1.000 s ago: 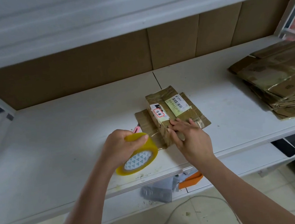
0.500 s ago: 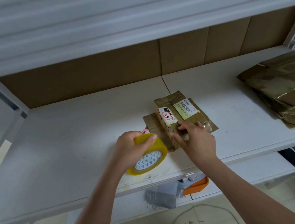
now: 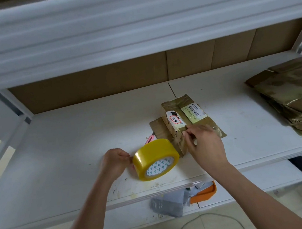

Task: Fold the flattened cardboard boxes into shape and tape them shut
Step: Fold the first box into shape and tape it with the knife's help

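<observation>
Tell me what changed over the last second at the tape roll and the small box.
The left hand came off the top of the tape roll and now pinches at its left edge, leaving the roll on the shelf. The right hand remains pressed on the small box. The stack of flattened boxes is untouched.

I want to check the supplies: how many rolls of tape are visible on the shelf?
1. The yellow tape roll is near the shelf's front edge, between the left hand and the cardboard box. Others may be hidden.
</observation>
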Demonstrator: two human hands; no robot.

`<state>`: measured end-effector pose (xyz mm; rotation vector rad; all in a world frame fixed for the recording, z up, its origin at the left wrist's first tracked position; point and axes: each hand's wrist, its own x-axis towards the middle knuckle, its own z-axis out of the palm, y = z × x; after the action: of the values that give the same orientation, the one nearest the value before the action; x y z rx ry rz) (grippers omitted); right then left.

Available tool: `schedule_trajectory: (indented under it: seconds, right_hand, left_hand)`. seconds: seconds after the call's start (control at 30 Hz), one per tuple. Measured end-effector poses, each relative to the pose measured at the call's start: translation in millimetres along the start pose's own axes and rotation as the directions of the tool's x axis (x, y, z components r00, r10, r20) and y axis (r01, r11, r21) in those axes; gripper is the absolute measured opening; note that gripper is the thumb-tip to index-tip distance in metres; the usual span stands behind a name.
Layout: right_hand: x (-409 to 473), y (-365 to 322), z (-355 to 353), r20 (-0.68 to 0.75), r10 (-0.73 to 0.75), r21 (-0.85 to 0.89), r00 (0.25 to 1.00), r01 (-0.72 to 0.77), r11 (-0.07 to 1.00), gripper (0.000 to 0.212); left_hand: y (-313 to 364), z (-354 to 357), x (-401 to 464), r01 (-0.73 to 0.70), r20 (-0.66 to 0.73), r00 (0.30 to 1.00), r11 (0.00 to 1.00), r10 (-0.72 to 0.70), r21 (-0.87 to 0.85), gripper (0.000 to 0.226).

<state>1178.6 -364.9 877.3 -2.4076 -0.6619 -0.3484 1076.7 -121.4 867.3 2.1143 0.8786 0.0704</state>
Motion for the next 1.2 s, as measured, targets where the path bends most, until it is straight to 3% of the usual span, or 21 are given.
schedule_trajectory:
  seconds: [0.17,0.4,0.8,1.2]
  right_hand:
    - [2,1,2,0.012,-0.033,0.015,0.999,0.033,0.999,0.019]
    - [3,3,5,-0.014,-0.064,0.002,0.998,0.064,0.998,0.015]
    - [4,-1,5,-0.026,-0.091,0.002,0.995,0.092,0.996,0.015]
    - [3,-1,12,0.016,-0.088,-0.013,0.996,0.088,0.996,0.002]
  left_hand:
    - [-9,15,7,0.005,-0.010,1.000,0.998,-0.005,0.068,0.039]
    - [-13,15,15,0.024,-0.003,1.000,0.991,-0.024,0.134,0.047]
    - [-27,4,20,0.106,-0.049,0.993,0.993,-0.109,-0.060,0.023]
    - [-39,-9,9,0.125,-0.033,0.990,0.962,-0.137,-0.244,0.016]
